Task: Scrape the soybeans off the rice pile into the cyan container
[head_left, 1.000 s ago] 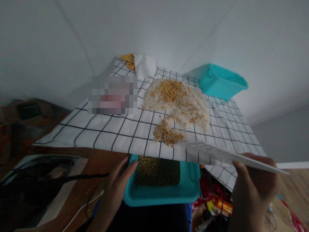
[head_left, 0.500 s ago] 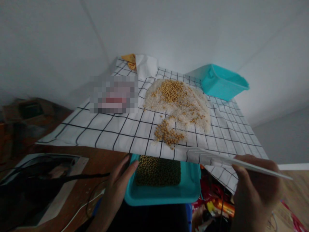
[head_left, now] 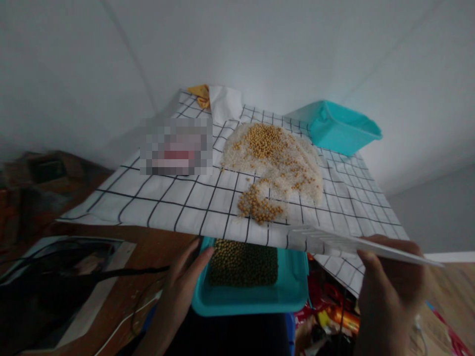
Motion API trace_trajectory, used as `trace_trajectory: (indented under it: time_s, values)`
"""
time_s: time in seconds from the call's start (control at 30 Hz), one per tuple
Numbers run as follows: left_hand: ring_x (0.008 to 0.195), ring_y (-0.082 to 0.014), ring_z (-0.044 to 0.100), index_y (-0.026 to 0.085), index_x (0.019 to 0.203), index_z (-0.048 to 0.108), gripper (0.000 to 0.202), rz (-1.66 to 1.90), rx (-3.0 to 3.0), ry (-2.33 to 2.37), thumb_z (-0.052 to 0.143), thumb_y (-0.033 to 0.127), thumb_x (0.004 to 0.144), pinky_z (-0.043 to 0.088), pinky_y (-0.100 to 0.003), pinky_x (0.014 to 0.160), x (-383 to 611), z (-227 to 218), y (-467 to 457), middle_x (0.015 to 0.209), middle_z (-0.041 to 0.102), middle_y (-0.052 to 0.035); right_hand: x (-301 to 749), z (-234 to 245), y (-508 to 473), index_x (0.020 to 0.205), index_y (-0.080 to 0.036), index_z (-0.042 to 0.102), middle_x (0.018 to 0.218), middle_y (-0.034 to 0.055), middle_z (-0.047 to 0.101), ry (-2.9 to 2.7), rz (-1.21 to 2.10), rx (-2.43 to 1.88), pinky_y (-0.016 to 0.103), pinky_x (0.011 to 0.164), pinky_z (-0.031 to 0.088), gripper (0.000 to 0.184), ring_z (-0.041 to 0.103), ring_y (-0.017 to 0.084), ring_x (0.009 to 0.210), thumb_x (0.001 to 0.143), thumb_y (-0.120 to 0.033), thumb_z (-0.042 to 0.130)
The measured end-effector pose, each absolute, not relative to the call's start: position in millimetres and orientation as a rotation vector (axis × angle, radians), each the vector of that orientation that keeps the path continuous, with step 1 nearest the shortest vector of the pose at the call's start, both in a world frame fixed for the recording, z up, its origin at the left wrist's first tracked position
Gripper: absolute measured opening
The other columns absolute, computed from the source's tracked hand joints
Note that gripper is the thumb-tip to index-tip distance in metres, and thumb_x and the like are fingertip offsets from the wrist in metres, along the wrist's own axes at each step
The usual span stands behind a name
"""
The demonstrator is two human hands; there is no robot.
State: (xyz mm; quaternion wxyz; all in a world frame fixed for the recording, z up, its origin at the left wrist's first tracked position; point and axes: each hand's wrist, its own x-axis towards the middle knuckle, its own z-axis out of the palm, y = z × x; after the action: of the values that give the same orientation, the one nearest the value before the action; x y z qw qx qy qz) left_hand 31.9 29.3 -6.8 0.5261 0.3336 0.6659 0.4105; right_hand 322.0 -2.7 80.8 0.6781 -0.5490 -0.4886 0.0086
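Right hand (head_left: 393,282): fingers clamped on a flat white slotted tool (head_left: 343,241), the thumb along its near side and the others behind it.
Slotted end: reaches left over the front edge of the tablecloth (head_left: 334,210), just beside the loose soybeans; whether it touches the cloth cannot be told.
Left hand (head_left: 180,284): fingers clamped on the left side of the front teal bin (head_left: 291,277), the thumb at its rim.
Front teal bin: below the cloth's front edge, its far part hidden by the cloth; yellow soybeans (head_left: 228,257) lie at its left, small dark green beans (head_left: 260,269) at its right, side by side and touching.
Loose soybeans (head_left: 260,206): a small patch near the front edge, mixed with some white grains.
Rice-like heap (head_left: 308,180): pale and spread wide behind that patch, with a thick cluster of soybeans (head_left: 265,139) on top and others scattered over its right half.
Back right: a second teal bin (head_left: 339,131) stands upright on the black-gridded white cloth, near the wall (head_left: 260,49).
Back left: a white cloth (head_left: 224,104) lies beside a yellow cloth (head_left: 200,95).
Left of heap: a pixelated item (head_left: 178,148), unreadable.
Lower left: dark cables (head_left: 129,271).
Lower right: shiny red wrapping (head_left: 321,291), partly hidden.
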Motion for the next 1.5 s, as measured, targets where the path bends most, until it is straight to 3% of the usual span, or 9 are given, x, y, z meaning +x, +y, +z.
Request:
trace_trajectory:
  time_s: [0.17,0.3,0.7,0.9,1.03,1.23,1.33,1.5]
  values:
    - [0.127,-0.0303,0.060,0.027,0.099,0.075,0.037,1.016,0.791,1.602,0.072,0.048,0.069,0.041,-0.040,0.113,33,-5,30,0.120,0.075,-0.0029,324,75,6,0.083,-0.019,0.062,0.076,-0.0020,0.061,-0.842,-0.083,-1.342,0.034,0.074,0.048,0.029,0.056,0.015,0.071,0.067,-0.030,0.083]
    - [0.127,-0.0308,0.060,0.025,0.103,0.075,0.044,1.005,0.786,1.574,0.072,0.052,0.068,0.041,-0.040,0.113,32,-7,29,0.123,0.074,-0.0052,323,72,12,0.080,-0.018,0.061,0.074,-0.0020,0.061,-0.832,-0.090,-1.358,0.037,0.082,0.048,0.029,0.057,0.015,0.071,0.067,-0.033,0.083]
    - [0.126,-0.0309,0.060,0.024,0.103,0.074,0.043,0.994,0.780,1.585,0.072,0.051,0.069,0.041,-0.041,0.113,33,-7,31,0.122,0.074,-0.0048,323,77,-9,0.082,-0.018,0.062,0.072,-0.0030,0.058,-0.856,0.041,-1.417,0.034,0.074,0.047,0.024,0.053,0.014,0.066,0.068,-0.023,0.081]
    - [0.127,-0.0315,0.059,0.025,0.101,0.074,0.044,0.984,0.770,1.564,0.073,0.054,0.067,0.040,-0.043,0.114,29,-13,29,0.122,0.074,-0.0051,341,63,-17,0.078,-0.018,0.062,0.069,-0.0028,0.059,-0.866,-0.044,-1.376,0.032,0.069,0.045,0.027,0.052,0.014,0.064,0.065,-0.027,0.084]
    - [0.131,-0.0311,0.056,0.028,0.091,0.075,0.034,1.003,0.764,1.648,0.075,0.049,0.064,0.036,-0.039,0.117,28,-14,27,0.126,0.072,-0.0018,344,62,-31,0.075,-0.017,0.064,0.071,-0.0015,0.062,-0.870,-0.022,-1.394,0.030,0.064,0.043,0.028,0.054,0.014,0.065,0.062,-0.029,0.086]
    - [0.122,-0.0286,0.064,0.028,0.097,0.075,0.035,1.023,0.814,1.556,0.070,0.047,0.069,0.046,-0.037,0.109,35,1,30,0.115,0.077,-0.0010,340,68,-32,0.075,-0.017,0.063,0.077,-0.0003,0.066,-0.878,0.036,-1.333,0.030,0.068,0.044,0.024,0.058,0.014,0.070,0.065,-0.025,0.083]
    - [0.121,-0.0277,0.064,0.027,0.098,0.074,0.035,1.021,0.812,1.552,0.070,0.046,0.069,0.047,-0.035,0.108,35,3,30,0.115,0.077,-0.0009,340,67,-23,0.075,-0.018,0.063,0.071,-0.0034,0.060,-0.828,-0.026,-1.318,0.031,0.070,0.044,0.026,0.053,0.012,0.065,0.062,-0.025,0.085]
    - [0.123,-0.0272,0.063,0.025,0.099,0.073,0.036,1.002,0.801,1.587,0.069,0.045,0.069,0.046,-0.035,0.109,33,3,28,0.118,0.076,-0.0022,329,76,-14,0.082,-0.018,0.063,0.074,-0.0021,0.061,-0.796,0.015,-1.414,0.033,0.071,0.045,0.028,0.056,0.015,0.069,0.065,-0.024,0.085]
